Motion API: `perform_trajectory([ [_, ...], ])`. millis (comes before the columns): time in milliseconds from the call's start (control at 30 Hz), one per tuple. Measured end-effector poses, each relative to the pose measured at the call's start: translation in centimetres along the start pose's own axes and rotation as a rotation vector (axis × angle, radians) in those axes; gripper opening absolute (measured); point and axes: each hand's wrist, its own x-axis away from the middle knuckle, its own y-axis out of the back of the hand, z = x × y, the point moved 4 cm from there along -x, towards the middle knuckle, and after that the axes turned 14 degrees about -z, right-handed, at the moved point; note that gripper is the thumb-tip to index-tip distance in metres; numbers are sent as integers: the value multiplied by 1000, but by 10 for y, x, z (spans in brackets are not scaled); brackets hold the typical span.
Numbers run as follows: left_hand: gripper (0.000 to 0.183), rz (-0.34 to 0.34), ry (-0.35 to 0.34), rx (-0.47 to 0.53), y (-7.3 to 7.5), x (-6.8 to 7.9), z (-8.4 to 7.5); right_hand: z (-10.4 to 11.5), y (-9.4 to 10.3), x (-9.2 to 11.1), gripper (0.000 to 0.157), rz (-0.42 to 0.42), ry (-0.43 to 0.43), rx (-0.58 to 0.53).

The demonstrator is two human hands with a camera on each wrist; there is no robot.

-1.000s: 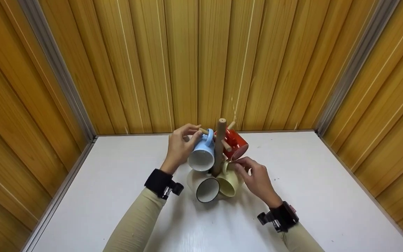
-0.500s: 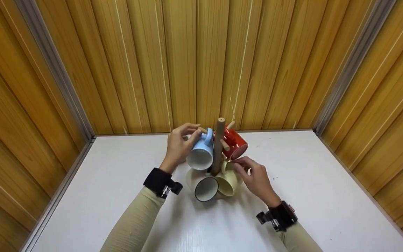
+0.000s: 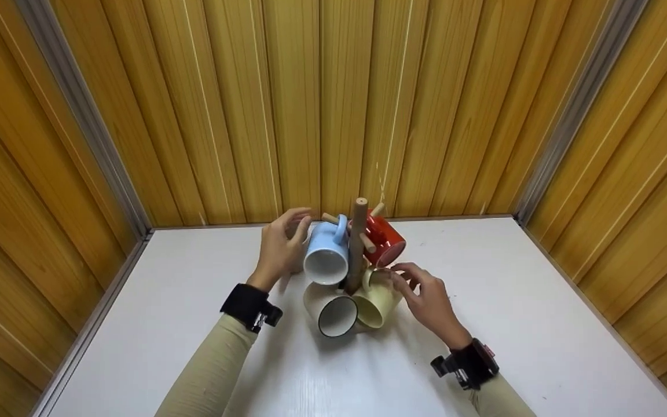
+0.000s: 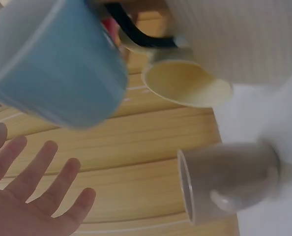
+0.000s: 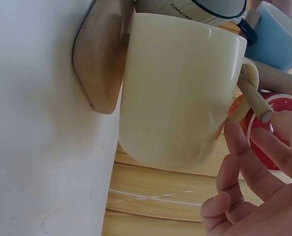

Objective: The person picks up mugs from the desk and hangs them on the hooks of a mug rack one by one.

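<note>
A wooden mug tree (image 3: 357, 249) bears several mugs on its pegs. High on its left side hangs a light blue mug (image 3: 317, 246), mouth facing down and forward. My left hand (image 3: 280, 246) is just left of that mug, fingers spread and apart from it in the left wrist view. On the lower right peg a pale yellow mug (image 5: 180, 93) hangs by its handle. My right hand (image 3: 429, 296) is beside this handle, fingertips close to the wooden peg (image 5: 255, 101) and holding nothing visible. Whether a fingertip touches the handle is unclear.
A red mug (image 3: 390, 234) hangs at the upper right, and a white dark-rimmed mug (image 3: 314, 298) at the lower left. In the left wrist view a grey-beige mug (image 4: 229, 179) stands on the white table (image 3: 194, 324). Wood-patterned walls (image 3: 293, 104) enclose the back and sides.
My left hand has let go at the blue mug and its peg and moved away to the left. The blue mug stays hanging. My right hand has loosened slightly near the yellow mug's handle.
</note>
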Motion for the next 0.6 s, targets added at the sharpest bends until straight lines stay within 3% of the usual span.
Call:
perform_trajectory([
  [167, 21, 14, -34, -110, 1, 3, 20, -3, 14, 3, 14, -15, -10, 28],
  [600, 37, 136, -146, -344, -13, -1, 62, -6, 46, 23, 16, -44, -30, 98],
])
